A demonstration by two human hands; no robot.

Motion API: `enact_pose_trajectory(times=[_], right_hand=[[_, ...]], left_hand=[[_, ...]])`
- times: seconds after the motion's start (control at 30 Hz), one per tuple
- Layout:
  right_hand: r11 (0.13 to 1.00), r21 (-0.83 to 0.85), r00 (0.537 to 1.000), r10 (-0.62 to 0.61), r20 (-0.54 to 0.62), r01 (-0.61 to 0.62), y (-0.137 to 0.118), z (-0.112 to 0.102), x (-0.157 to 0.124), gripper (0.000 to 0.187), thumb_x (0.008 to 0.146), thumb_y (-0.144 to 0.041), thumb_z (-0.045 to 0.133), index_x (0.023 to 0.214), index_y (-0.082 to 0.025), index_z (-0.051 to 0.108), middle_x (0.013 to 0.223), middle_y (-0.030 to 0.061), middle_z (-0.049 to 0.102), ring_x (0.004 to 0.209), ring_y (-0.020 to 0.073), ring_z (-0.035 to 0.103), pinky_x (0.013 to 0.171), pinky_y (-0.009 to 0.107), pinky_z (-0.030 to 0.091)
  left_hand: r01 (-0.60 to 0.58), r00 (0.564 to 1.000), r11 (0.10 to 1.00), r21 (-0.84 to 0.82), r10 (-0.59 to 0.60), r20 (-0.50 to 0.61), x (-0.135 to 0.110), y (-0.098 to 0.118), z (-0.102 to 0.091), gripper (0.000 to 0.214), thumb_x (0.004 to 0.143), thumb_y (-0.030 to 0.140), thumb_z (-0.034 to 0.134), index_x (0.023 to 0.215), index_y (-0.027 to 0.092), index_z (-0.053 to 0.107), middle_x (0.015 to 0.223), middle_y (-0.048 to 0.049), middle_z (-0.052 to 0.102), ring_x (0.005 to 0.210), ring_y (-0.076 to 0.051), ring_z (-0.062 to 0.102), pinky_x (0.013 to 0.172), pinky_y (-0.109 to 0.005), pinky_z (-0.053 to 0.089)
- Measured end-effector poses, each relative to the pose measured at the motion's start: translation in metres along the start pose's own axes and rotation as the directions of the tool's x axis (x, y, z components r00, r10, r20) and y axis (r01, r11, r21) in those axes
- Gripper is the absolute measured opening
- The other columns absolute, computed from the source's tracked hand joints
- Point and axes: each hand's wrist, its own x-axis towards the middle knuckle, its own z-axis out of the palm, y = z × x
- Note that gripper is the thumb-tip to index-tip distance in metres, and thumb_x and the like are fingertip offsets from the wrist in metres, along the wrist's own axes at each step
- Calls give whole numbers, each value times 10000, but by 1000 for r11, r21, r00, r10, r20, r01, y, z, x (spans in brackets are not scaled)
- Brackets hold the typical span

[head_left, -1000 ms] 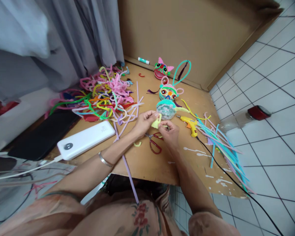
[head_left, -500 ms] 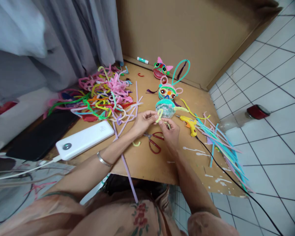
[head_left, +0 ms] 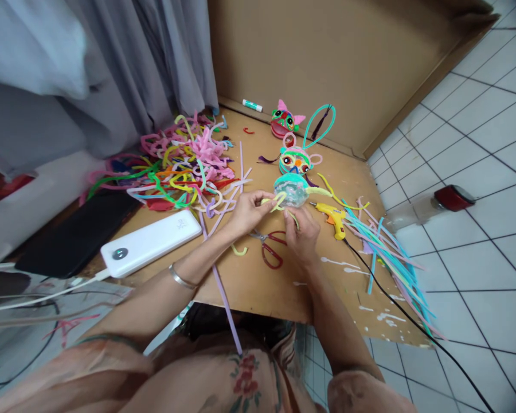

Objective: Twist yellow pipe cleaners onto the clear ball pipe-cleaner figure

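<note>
Between my two hands is a pale yellow pipe cleaner (head_left: 279,199), bent into a loop. My left hand (head_left: 253,211) pinches the looped part, and my right hand (head_left: 303,226) pinches the tail end. Just beyond my fingers sits a round clear piece with a turquoise rim (head_left: 291,188). Red-handled scissors (head_left: 272,252) lie on the table below and between my hands, their blades partly hidden. A short yellow pipe cleaner scrap (head_left: 239,251) rests near my left wrist. Right of my right hand lies a yellow glue gun (head_left: 334,218).
A tangled pile of coloured pipe cleaners (head_left: 189,166) covers the back left. A white power bank (head_left: 150,244) lies at left. Two decorated animal heads (head_left: 294,159) stand at the back. Straight turquoise and pink pipe cleaners (head_left: 391,258) overhang the right edge, beside the glue gun's cord (head_left: 395,310).
My hands have drawn slightly apart, the right one moving a little right. More of the yellow pipe cleaner's loop and tail now shows between them.
</note>
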Motion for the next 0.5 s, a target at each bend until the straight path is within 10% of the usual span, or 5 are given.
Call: enact_pose_trajectory(times=[0.27, 0.5], right_hand=[[966, 148, 973, 196, 120, -212, 11, -13, 12, 173, 841, -315, 573, 765, -192, 668, 722, 25, 647, 657, 144, 540, 658, 288, 404], [471, 601, 757, 501, 420, -645, 17, -18, 18, 235, 616, -385, 725, 686, -179, 636, 586, -40, 544, 525, 80, 416, 525, 233, 336]], left_hand=[[-147, 923, 957, 249, 43, 382, -9, 1, -5, 174, 744, 285, 634, 814, 162, 735, 624, 6, 636, 540, -105, 496, 546, -214, 374], [-20, 915, 999, 51, -3, 404, -14, 11, -3, 227, 691, 362, 737, 772, 151, 718, 601, -17, 635, 544, -125, 554, 510, -221, 410]])
